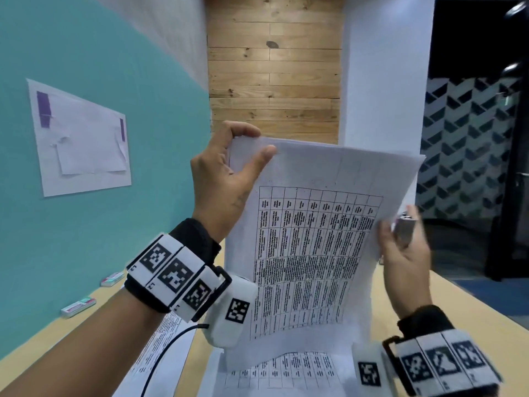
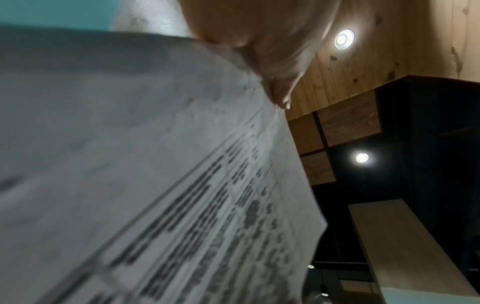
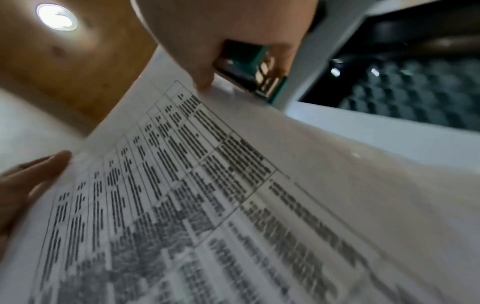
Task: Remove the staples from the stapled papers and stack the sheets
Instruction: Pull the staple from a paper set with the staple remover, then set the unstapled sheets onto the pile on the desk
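Left hand (image 1: 226, 179) grip pinches printed sheet (image 1: 309, 253) corner; right hand (image 1: 400, 247) grips stapler (image 1: 404, 229), thumb on sheet edge.

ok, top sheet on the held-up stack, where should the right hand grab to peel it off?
Take the top sheet at its right edge, from the right side. The left hand pinches the top-left corner; the right hand sits at the right edge, also holding a small metal tool, where the pages fan apart.

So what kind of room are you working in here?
Probably an office or meeting room: a long wooden table with printed sheets, a teal wall with a taped-up paper notice, and a patterned glass partition.
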A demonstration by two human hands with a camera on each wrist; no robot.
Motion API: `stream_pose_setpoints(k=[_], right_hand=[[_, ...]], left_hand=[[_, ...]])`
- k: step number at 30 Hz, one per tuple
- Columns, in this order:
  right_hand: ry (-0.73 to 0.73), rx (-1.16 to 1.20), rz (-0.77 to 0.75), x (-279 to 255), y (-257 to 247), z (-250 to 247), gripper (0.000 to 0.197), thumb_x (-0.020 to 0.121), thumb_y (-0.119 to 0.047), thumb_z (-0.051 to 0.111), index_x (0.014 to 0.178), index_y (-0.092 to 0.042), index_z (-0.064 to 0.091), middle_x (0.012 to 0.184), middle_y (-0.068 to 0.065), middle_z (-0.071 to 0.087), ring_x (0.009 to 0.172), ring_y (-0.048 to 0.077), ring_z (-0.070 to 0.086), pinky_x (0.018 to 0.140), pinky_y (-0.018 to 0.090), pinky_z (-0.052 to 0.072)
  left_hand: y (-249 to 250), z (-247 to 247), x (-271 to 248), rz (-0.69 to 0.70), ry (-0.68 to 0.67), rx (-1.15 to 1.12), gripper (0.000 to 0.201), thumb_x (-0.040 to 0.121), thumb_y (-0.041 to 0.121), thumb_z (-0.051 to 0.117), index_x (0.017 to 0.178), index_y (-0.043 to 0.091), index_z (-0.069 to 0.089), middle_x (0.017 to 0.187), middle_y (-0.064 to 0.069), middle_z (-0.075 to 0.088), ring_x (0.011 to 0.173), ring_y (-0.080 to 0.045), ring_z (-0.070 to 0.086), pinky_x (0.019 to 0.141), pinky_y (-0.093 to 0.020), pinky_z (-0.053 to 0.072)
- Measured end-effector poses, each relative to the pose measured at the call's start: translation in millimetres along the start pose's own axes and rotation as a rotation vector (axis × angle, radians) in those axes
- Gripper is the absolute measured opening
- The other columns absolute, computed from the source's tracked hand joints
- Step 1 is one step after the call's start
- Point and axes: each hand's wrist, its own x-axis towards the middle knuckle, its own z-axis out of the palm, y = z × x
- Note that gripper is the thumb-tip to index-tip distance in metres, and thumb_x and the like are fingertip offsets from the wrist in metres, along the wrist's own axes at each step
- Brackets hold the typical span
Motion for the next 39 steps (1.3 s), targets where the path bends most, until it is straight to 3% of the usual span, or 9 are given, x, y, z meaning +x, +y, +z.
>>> stream_pose_setpoints(k=[6, 10, 12, 15, 18, 23, 30, 35, 39], right_hand=[[-0.167, 0.034, 0.205, -2.0, 11.1, -3.3, 0.010, 0.094, -0.019, 0.051, 0.094, -0.016, 0.060, 0.076, -0.004, 0.064, 0.051, 0.002, 0.046, 0.041, 0.014, 0.033], [-0.291, -0.003, 0.303, -4.5, 8.6, -7.8, 0.065, 0.057, -0.072, 0.069, 0.100, -0.023, 0.063, 0.102, 0.026, 0.059, 0.080, 0.050, 0.047, 0.062, 0.050, 0.043], [-0.364, -0.023, 0.373, -9.9, 12.2, -9.3, 0.093, 0.049, -0.076, 0.070, 0.109, -0.006, 0.059, 0.118, 0.032, 0.051, 0.102, 0.055, 0.045, 0.086, 0.071, 0.038], [-0.391, -0.015, 0.394, -6.0, 8.9, -9.1, 0.077, 0.062, -0.057, 0.075, 0.090, 0.010, 0.050, 0.087, 0.032, 0.056, 0.085, 0.039, 0.061, 0.080, 0.057, 0.048], [-0.307, 0.037, 0.363, -1.0, 2.4, -6.7, 0.029, 0.085, -0.015, 0.064, 0.067, -0.009, 0.042, 0.049, -0.005, 0.041, 0.044, 0.006, 0.043, 0.053, 0.028, 0.033], [-0.244, 0.079, 0.366, 13.1, -7.4, 0.3, 0.029, 0.091, -0.010, 0.057, 0.066, -0.013, 0.041, 0.056, 0.007, 0.039, 0.050, 0.017, 0.040, 0.052, 0.027, 0.034], [-0.528, 0.069, 0.529, 4.1, -26.9, 41.8, 0.026, 0.092, -0.012, 0.055, 0.067, -0.010, 0.049, 0.049, -0.003, 0.054, 0.045, 0.010, 0.054, 0.047, 0.021, 0.040], [-0.963, -0.180, 0.670, -28.5, -34.4, 84.2, 0.023, 0.090, -0.004, 0.056, 0.069, -0.004, 0.047, 0.058, 0.004, 0.050, 0.048, 0.015, 0.047, 0.045, 0.022, 0.044], [-1.008, -0.224, 0.752, -58.6, -30.1, 134.3, 0.024, 0.089, 0.002, 0.054, 0.068, -0.004, 0.044, 0.060, 0.008, 0.044, 0.043, 0.016, 0.045, 0.042, 0.023, 0.043]], left_hand=[[-2.6, 2.0, 4.0, -0.069, -0.074, 0.004, 0.026, 0.073, 0.019, 0.076, 0.086, 0.017, 0.054, 0.081, 0.022, 0.055, 0.079, 0.012, 0.054, 0.077, -0.004, 0.040], [-3.9, 3.9, 11.4, -0.114, -0.037, -0.045, 0.030, 0.072, 0.017, 0.077, 0.080, 0.026, 0.049, 0.079, 0.020, 0.053, 0.076, 0.012, 0.051, 0.075, -0.005, 0.037], [-3.8, 4.4, 17.7, -0.142, -0.030, -0.111, 0.033, 0.072, 0.013, 0.077, 0.082, 0.025, 0.048, 0.082, 0.017, 0.052, 0.079, 0.015, 0.050, 0.078, -0.004, 0.036], [-6.7, 0.6, 25.2, -0.159, -0.040, -0.136, 0.036, 0.072, 0.015, 0.076, 0.094, 0.022, 0.048, 0.095, 0.017, 0.052, 0.090, 0.015, 0.049, 0.086, -0.007, 0.035], [-21.2, -3.6, 17.3, -0.338, -0.049, -0.135, 0.048, 0.069, 0.025, 0.075, 0.105, 0.026, 0.043, 0.108, 0.011, 0.054, 0.098, 0.003, 0.054, 0.089, -0.012, 0.040], [-34.0, -16.4, -43.0, -0.851, -0.348, -0.338, 0.018, 0.091, 0.017, 0.052, 0.106, 0.008, 0.056, 0.085, 0.003, 0.071, 0.068, -0.005, 0.067, 0.057, -0.018, 0.051], [-77.0, -64.5, -51.6, -0.887, -0.364, -0.073, 0.033, 0.094, 0.025, 0.049, 0.119, 0.004, 0.054, 0.122, -0.011, 0.061, 0.115, -0.026, 0.056, 0.104, -0.047, 0.039], [-107.9, -124.6, -25.1, -1.137, -0.448, 0.084, 0.019, 0.097, 0.011, 0.041, 0.087, 0.011, 0.057, 0.061, 0.003, 0.070, 0.058, -0.014, 0.065, 0.056, -0.025, 0.054], [-133.8, -168.4, -26.3, -1.330, -0.547, 0.316, 0.020, 0.097, 0.015, 0.043, 0.081, 0.007, 0.052, 0.069, -0.011, 0.065, 0.044, -0.014, 0.062, 0.045, -0.024, 0.053]])
